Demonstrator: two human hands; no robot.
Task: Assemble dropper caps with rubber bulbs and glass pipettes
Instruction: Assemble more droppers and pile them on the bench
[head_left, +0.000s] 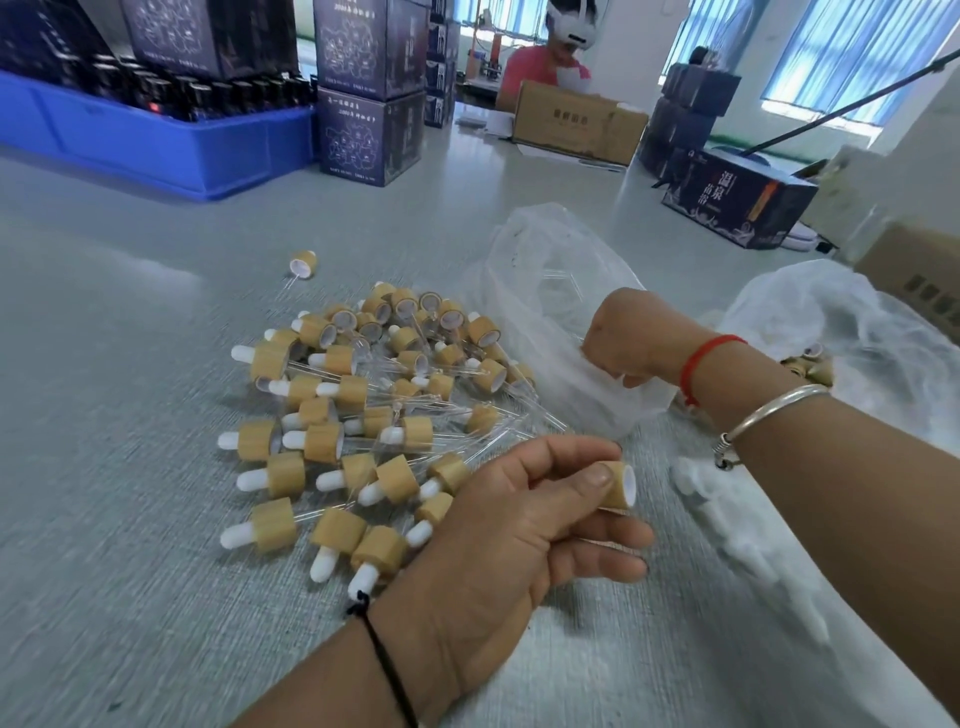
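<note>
L hand (524, 525) w/ cap (618, 486), maybe bulbless.

The dropper caps (332, 441) are sleeved in matt, bamboo-like wood, with smooth white rubber bulbs (253, 479) and clear glass pipettes (483, 447). A thin, crinkled, translucent plastic bag (545, 291) is seen on the matt grey desk (130, 312).

a blue crate (156, 140) of dark bottles (171, 85) stands at the far left of the grey tabletop (130, 322), with stacked dark printed boxes (369, 93) just beside it. across the tabletop a person in a pink top (540, 65) sits behind a brown carton (576, 122), and a dark box with red lettering (737, 200) lies at the right.
</note>
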